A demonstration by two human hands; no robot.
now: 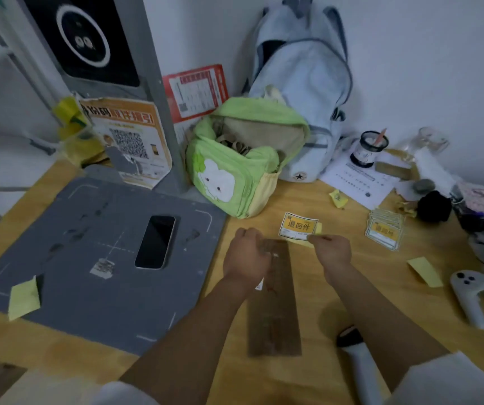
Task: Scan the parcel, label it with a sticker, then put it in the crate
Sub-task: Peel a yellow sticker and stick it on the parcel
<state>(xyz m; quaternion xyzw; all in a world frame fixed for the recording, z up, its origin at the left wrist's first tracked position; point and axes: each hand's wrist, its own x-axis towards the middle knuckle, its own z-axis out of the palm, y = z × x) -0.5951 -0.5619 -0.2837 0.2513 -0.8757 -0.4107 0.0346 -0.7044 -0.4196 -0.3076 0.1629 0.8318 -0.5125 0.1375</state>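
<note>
The parcel (274, 299), a long flat brown packet, lies lengthwise on the tabletop (308, 384) between the two forearms, just right of the grey scanning mat (88, 287). The left hand (246, 255) rests curled over its far end, fingers closed on the packet's edge. The right hand (332, 248) pinches a yellow sticker (297, 226) by its near corner, holding it just beyond the parcel's far end, its pale backing partly showing beneath. A stack of stickers (385, 228) sits to the right, well apart. A phone (156, 242) lies face up on the mat, with yellow backing scraps (24, 298) at the mat's near left corner. Behind stand a green bag (234, 168) and a pale blue backpack (302, 92). A white handheld device (468, 296) lies at the right edge.
</note>
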